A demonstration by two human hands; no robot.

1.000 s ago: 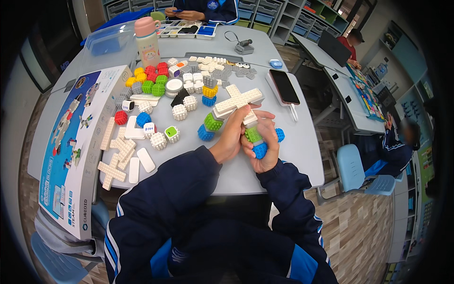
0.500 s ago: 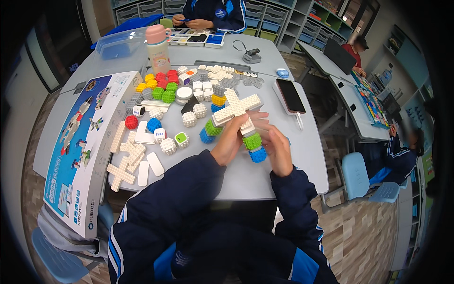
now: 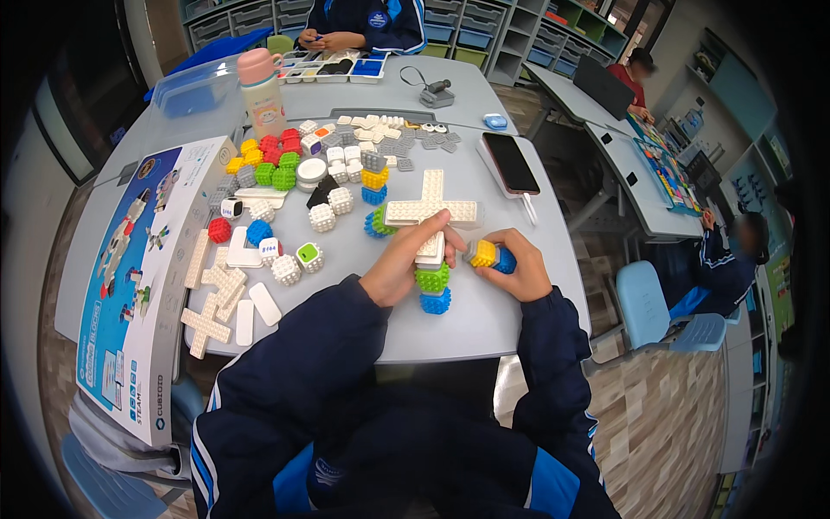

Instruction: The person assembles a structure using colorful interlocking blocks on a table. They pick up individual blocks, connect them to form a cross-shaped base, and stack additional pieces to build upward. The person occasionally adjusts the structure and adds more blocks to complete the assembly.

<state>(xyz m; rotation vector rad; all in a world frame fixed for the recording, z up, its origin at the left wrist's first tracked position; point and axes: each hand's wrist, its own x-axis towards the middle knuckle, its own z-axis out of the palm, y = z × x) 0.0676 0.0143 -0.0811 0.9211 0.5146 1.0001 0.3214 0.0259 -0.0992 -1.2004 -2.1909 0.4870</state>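
My left hand is closed on a white studded cross-shaped plate, thumb on top near its lower arm. Below that arm, a green block and a blue block line up toward me. In my right hand, fingers wrap a short stack of a yellow block and a blue one, with a grey piece at its tip; it is held apart, right of the cross. Beyond the cross's left arm are a grey, yellow and blue stack and a green and blue block pair, whose join to the cross I cannot make out.
Loose coloured blocks, white plates and grey pieces lie left and beyond. A pink-capped bottle, a large printed box and a phone stand or lie around. Across the table, a person handles small parts.
My right hand has moved off the lower end of the cross assembly to its right, and the yellow and blue stack now shows in it. The cross has turned more upright in view.
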